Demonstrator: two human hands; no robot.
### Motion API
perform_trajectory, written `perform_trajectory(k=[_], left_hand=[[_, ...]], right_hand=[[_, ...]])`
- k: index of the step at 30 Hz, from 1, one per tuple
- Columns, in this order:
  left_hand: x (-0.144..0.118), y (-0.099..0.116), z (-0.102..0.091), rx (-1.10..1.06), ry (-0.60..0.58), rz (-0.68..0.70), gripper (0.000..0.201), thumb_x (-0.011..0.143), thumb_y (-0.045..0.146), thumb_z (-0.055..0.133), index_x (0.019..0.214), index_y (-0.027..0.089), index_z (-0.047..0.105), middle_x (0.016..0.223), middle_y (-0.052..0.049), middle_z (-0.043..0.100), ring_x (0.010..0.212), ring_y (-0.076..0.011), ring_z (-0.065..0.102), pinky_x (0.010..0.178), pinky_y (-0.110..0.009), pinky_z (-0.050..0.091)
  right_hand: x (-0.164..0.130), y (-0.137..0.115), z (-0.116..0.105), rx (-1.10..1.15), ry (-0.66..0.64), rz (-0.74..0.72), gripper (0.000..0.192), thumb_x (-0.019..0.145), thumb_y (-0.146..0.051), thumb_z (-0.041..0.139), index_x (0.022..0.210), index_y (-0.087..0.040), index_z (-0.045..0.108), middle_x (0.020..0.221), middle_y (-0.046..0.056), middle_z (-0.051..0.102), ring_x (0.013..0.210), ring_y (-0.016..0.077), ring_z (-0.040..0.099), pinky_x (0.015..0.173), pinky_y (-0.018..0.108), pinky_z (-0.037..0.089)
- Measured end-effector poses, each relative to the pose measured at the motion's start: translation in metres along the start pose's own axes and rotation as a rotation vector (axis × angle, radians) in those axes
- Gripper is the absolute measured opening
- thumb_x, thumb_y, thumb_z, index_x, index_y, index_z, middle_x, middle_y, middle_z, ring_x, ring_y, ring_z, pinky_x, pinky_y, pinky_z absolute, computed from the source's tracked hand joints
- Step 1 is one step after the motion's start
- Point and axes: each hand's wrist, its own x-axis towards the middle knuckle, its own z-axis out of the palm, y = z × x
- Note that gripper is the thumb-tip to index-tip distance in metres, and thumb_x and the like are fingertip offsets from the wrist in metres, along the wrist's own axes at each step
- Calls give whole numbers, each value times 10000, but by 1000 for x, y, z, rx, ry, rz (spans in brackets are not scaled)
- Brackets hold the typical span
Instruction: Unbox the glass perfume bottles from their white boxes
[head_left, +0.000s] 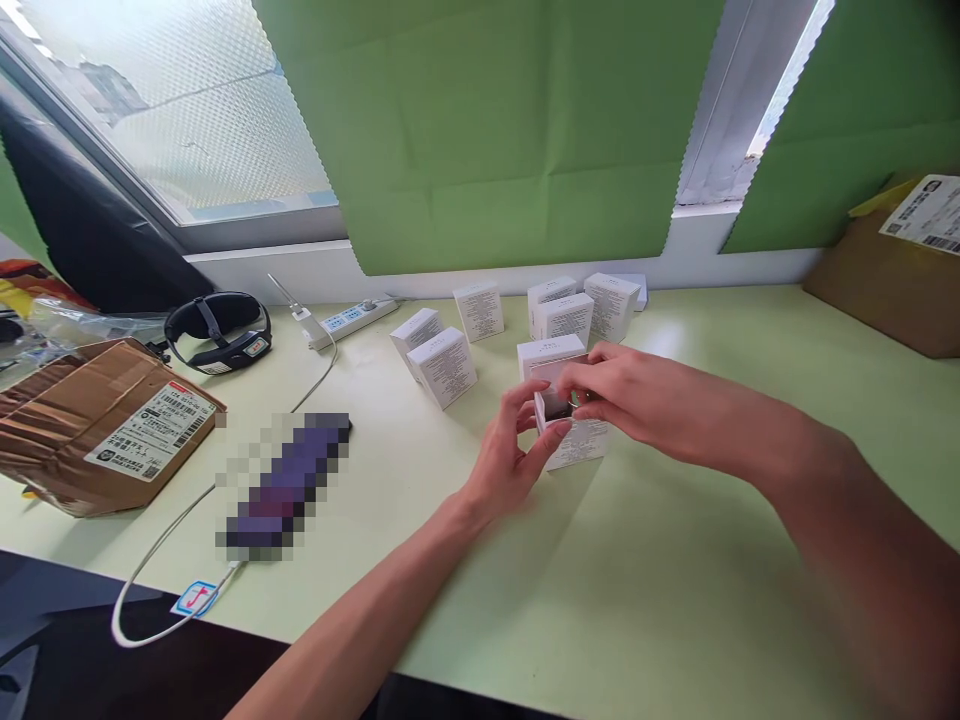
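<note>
Two hands (504,455) (626,388) at edges of box (581,445)

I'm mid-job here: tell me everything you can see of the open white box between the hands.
The open white box is a small carton, apparently card, with fine grey print on its front. It stands on the pale green table, its top open; something dark inside is too shaded to identify. The left hand holds its left side, thumb at the front. The right hand is at the opening, hiding part of it.
</note>
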Motion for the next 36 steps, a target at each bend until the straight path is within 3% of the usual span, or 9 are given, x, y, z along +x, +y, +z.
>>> perform_trajectory(k=[6, 10, 13, 17, 21, 25, 28, 31, 36], left_hand=[[-1, -3, 0, 27, 8, 9, 388, 982, 330, 587, 1320, 288, 402, 1143, -48, 685, 933, -153, 695, 868, -352, 583], [0, -5, -2, 97, 14, 72, 383, 988, 316, 576, 1356, 286, 473, 1252, -77, 630, 1030, -168, 673, 884, -348, 599], [1, -5, -4, 183, -5, 114, 321, 998, 303, 555, 1317, 272, 577, 1274, -94, 606, 1119, -192, 638, 902, -340, 601], [2, -4, -5, 209, -20, 181, 258, 998, 270, 556, 1238, 248, 647, 1239, -98, 628, 1149, -205, 629, 928, -345, 593], [0, -4, -5, 216, -22, 147, 274, 999, 290, 554, 1258, 247, 633, 1242, -102, 625, 1101, -198, 639, 879, -337, 613], [1, -6, -5, 213, -15, 173, 261, 994, 257, 564, 1243, 248, 642, 1229, -92, 630, 1109, -193, 640, 891, -333, 610], [2, -7, -6, 205, -14, 225, 250, 983, 208, 577, 1215, 248, 662, 1236, -90, 624, 1145, -194, 632, 907, -328, 602], [2, -8, -6, 206, 6, 219, 268, 971, 200, 595, 1228, 254, 649, 1233, -88, 604, 1143, -192, 626, 900, -329, 604], [0, -6, -5, 215, 40, 198, 318, 950, 229, 630, 1264, 266, 593, 1247, -75, 587, 1103, -175, 629, 914, -343, 598]], right_hand=[[3, 8, 5, 4, -20, -42, 247, 967, -364, 537, 938, -259, 758, 917, 66, 698, 765, 208, 646, 673, 322, 466], [-6, 1, -16, 103, -71, -76, 313, 987, -424, 492, 1108, -301, 753, 1073, 53, 732, 976, 253, 657, 811, 366, 488], [-14, 11, -38, 144, -19, 59, 342, 968, -525, 514, 1171, -331, 708, 1182, 21, 712, 1055, 251, 640, 844, 352, 478], [-15, 41, -44, 249, -47, 294, 439, 898, -630, 575, 1199, -318, 646, 1038, 35, 701, 924, 232, 633, 758, 324, 474], [-6, 53, -28, 422, -275, 253, 441, 891, -651, 565, 1156, -307, 644, 964, 26, 655, 877, 208, 600, 756, 304, 452], [1, 48, -17, 476, -335, 217, 405, 860, -651, 603, 1055, -302, 668, 933, 12, 626, 834, 194, 568, 736, 296, 442], [1, 45, -18, 469, -338, 206, 384, 872, -632, 597, 1051, -302, 682, 947, 14, 637, 828, 192, 555, 712, 295, 435], [-2, 44, -23, 410, -262, 213, 461, 867, -629, 610, 1232, -351, 654, 1016, 24, 664, 897, 211, 567, 721, 300, 432], [-3, 41, -29, 326, -171, 223, 508, 874, -668, 570, 1279, -370, 644, 912, 11, 671, 798, 196, 564, 641, 285, 399]])
